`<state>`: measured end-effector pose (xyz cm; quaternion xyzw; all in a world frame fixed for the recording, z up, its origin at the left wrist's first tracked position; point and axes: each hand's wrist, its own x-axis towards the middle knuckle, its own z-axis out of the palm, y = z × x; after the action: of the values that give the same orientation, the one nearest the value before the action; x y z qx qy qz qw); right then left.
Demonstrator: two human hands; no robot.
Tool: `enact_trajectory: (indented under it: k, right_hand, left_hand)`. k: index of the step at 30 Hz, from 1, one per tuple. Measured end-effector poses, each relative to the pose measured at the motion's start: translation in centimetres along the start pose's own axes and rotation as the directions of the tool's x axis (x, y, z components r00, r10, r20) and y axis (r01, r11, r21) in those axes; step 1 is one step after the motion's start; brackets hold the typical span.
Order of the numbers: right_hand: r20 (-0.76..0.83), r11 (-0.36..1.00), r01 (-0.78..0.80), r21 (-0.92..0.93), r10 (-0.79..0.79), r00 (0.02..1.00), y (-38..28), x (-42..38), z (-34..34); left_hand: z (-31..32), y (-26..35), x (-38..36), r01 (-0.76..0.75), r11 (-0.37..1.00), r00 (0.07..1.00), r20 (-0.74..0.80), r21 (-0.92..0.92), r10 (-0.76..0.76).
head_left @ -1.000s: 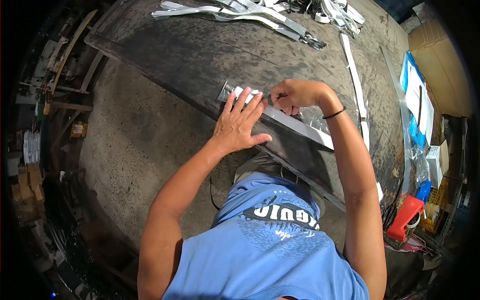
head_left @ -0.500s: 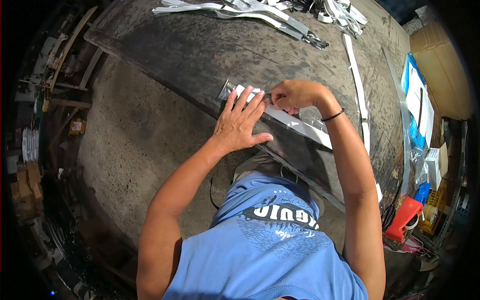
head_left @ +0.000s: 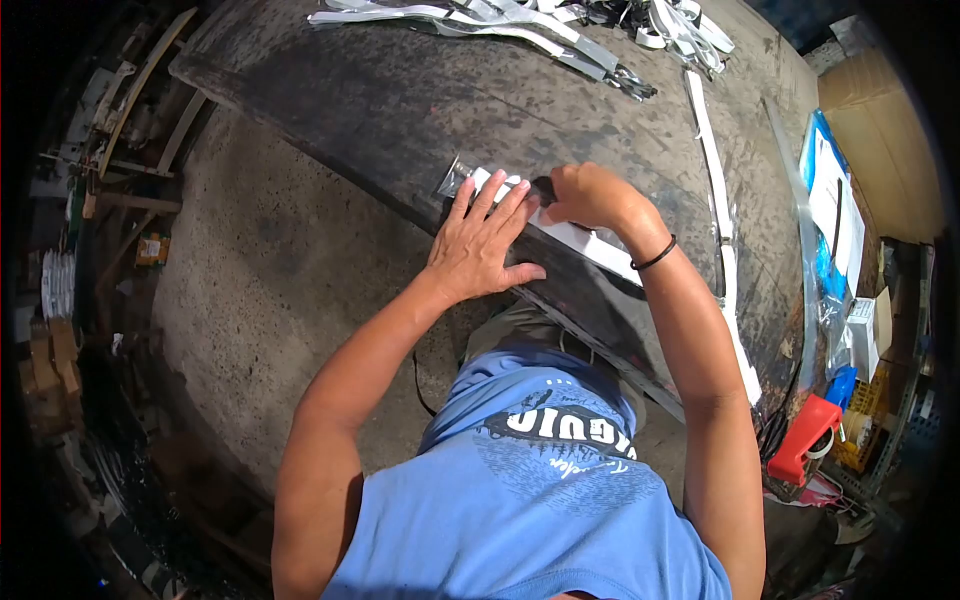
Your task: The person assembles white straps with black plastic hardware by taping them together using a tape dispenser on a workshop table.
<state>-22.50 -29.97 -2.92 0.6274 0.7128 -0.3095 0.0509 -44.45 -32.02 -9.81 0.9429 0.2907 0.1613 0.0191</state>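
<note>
My left hand (head_left: 485, 235) lies flat with its fingers spread, pressing the near end of a long white strip (head_left: 600, 250) onto the dark table. Clear plastic film (head_left: 452, 180) sticks out past the strip's end, beyond my fingertips. Close to those fingers, my right hand (head_left: 590, 198) is curled shut over the strip, knuckles up. A small dark patch shows at its fingertips; whether this is a held thing or shadow I cannot make out. Beyond my right wrist, the rest of the strip is hidden.
Another long white strip (head_left: 712, 160) runs along the table (head_left: 330, 110) on the right. Several white and grey strips (head_left: 500, 22) lie heaped at the far side. A red tape dispenser (head_left: 805, 440), blue-and-white packaging (head_left: 832, 200) and a cardboard box (head_left: 865, 110) are at the right.
My right hand has turned, its wrist shifting slightly left and toward me, and its fingers now press lower over the strip. My left hand has stayed in place.
</note>
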Motion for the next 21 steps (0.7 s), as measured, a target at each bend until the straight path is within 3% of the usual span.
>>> enact_trajectory:
  k: [2,4,5,6,7,8,10,11,13,17,19,20,21]
  right_hand:
    - [-0.084,0.995,-0.068,-0.078,0.061,0.995,0.6,-0.8,-0.1]
    - [-0.345,0.986,0.157,0.055,-0.129,0.930,2.2,-1.6,0.3]
    - [-0.341,0.986,0.161,0.052,-0.134,0.931,2.1,-1.9,0.9]
    - [-0.585,0.971,0.227,-0.082,-0.231,0.778,1.8,-2.5,1.6]
    - [-0.766,0.942,0.248,-0.225,-0.328,0.553,1.5,-3.3,2.3]
    - [-0.766,0.942,0.248,-0.224,-0.328,0.553,0.6,-4.3,3.4]
    - [-0.638,0.915,0.140,-0.378,-0.367,0.677,-1.7,-6.3,5.7]
    - [-0.479,0.916,0.221,-0.334,-0.366,0.798,-0.7,-5.9,8.5]
    - [-0.371,0.931,0.204,-0.303,-0.312,0.875,-0.3,-6.4,8.6]
    - [-0.558,0.964,0.118,-0.239,-0.236,0.796,-1.1,-7.6,5.2]
    - [-0.801,0.977,0.161,-0.136,-0.205,0.563,-1.7,-8.1,4.7]
    - [-0.819,0.972,0.143,-0.188,-0.236,0.523,-1.7,-7.8,5.6]
    - [-0.755,0.972,0.172,-0.157,-0.231,0.614,-2.1,-7.9,6.4]
  left_hand:
    - [0.0,0.1,0.0,0.003,1.000,1.000,0.005,-0.008,-0.003]
    - [-0.1,0.0,0.2,0.019,1.000,1.000,0.013,-0.015,-0.019]
    - [-0.1,0.1,0.2,0.015,1.000,1.000,0.005,-0.024,-0.015]
    - [-0.1,0.1,0.0,0.012,0.999,1.000,-0.001,-0.033,-0.012]
    - [0.0,0.1,-0.2,0.018,0.999,1.000,0.002,-0.035,-0.018]
    - [0.1,0.0,-0.2,0.003,0.999,1.000,-0.024,-0.049,-0.004]
    - [1.2,-0.4,-0.4,-0.041,0.998,0.993,-0.112,-0.045,0.036]
    - [0.8,-0.3,-0.3,-0.048,0.998,0.993,-0.113,-0.045,0.043]
    - [-0.1,0.0,0.0,-0.005,0.998,1.000,0.004,-0.064,0.006]
    - [-1.0,0.1,0.2,0.006,0.998,0.997,0.072,-0.055,-0.002]
    - [-0.7,-0.1,0.0,-0.010,1.000,0.998,0.056,-0.028,0.012]
    - [-0.5,-0.1,0.1,-0.029,1.000,0.999,0.041,-0.012,0.029]
    - [-1.2,0.3,0.3,0.001,0.999,0.996,0.091,-0.040,0.003]
